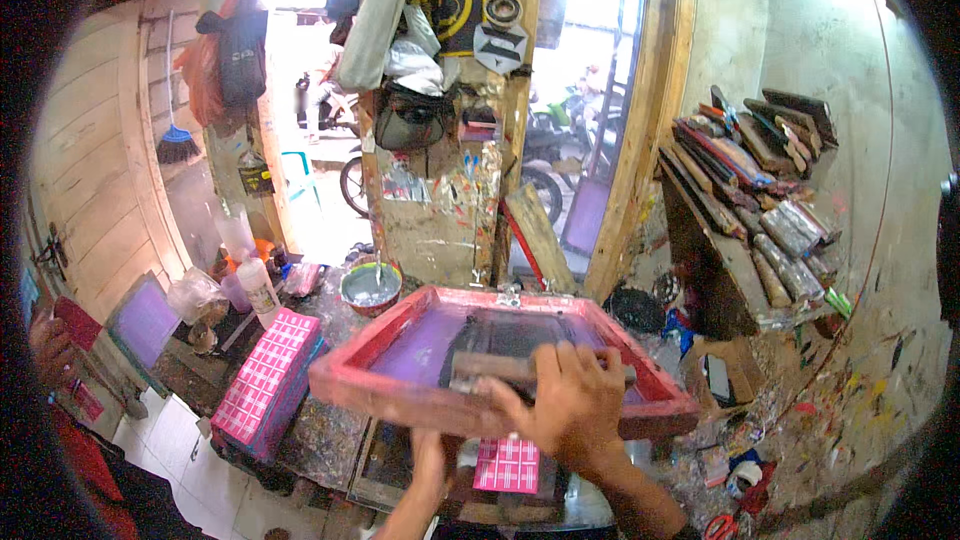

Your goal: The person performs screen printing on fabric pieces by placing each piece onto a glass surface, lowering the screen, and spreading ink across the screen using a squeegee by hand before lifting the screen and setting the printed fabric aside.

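A screen printing frame with red-stained wooden sides and purple mesh is raised at its near edge in front of me. My right hand is closed round the wooden handle of a squeegee, which lies across the dark inked part of the mesh. My left hand reaches up to the underside of the near rail; its fingers are mostly hidden there. Below the frame, a pink and white checked sheet lies on the dark printing board, close to my left hand.
At left stands a stack of pink checked sheets, beside a white bottle. A bowl of grey ink sits behind the frame. Squeegees crowd a right-hand shelf. Another person's hand shows at the far left.
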`<action>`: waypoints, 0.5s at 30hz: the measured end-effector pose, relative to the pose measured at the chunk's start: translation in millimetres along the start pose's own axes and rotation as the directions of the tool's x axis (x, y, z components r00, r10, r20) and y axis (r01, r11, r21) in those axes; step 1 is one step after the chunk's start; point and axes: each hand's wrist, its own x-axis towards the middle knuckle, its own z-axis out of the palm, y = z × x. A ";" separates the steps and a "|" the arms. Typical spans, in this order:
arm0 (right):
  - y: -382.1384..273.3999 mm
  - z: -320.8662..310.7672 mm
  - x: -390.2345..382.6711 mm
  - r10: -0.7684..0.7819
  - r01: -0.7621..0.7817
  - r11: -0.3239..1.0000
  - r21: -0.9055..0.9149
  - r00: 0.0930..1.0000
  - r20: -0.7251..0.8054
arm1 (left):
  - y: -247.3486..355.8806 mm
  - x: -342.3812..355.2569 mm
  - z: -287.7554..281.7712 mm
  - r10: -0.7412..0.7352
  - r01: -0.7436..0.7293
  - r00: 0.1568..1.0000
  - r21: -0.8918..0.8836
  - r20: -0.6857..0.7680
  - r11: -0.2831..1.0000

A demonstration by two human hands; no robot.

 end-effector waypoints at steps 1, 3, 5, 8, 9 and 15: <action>6.5 -0.6 16.6 0.028 -0.029 0.999 0.023 0.999 0.035 | 0.7 21.8 20.6 -0.128 0.133 0.989 -0.072 0.074 0.988; 22.1 -3.7 42.5 0.080 -0.087 0.994 0.068 0.992 0.094 | 1.1 56.0 59.3 -0.342 0.391 0.904 -0.170 0.257 0.905; 31.5 -0.1 55.3 0.037 -0.037 0.999 0.006 0.999 0.022 | -5.6 71.1 59.3 -0.330 0.411 0.886 -0.223 0.324 0.884; 37.9 -6.6 76.3 0.006 -0.005 1.000 -0.029 1.000 0.013 | -3.1 82.4 69.7 -0.346 0.393 0.900 -0.151 0.263 0.907; 39.7 -6.7 80.9 0.008 -0.008 1.000 -0.015 1.000 0.003 | -3.3 81.2 72.4 -0.267 0.314 0.926 -0.152 0.268 0.937; 48.8 -5.1 97.2 0.016 -0.016 1.000 0.026 1.000 -0.012 | -12.8 114.9 84.1 0.085 -0.119 0.932 0.075 0.353 0.990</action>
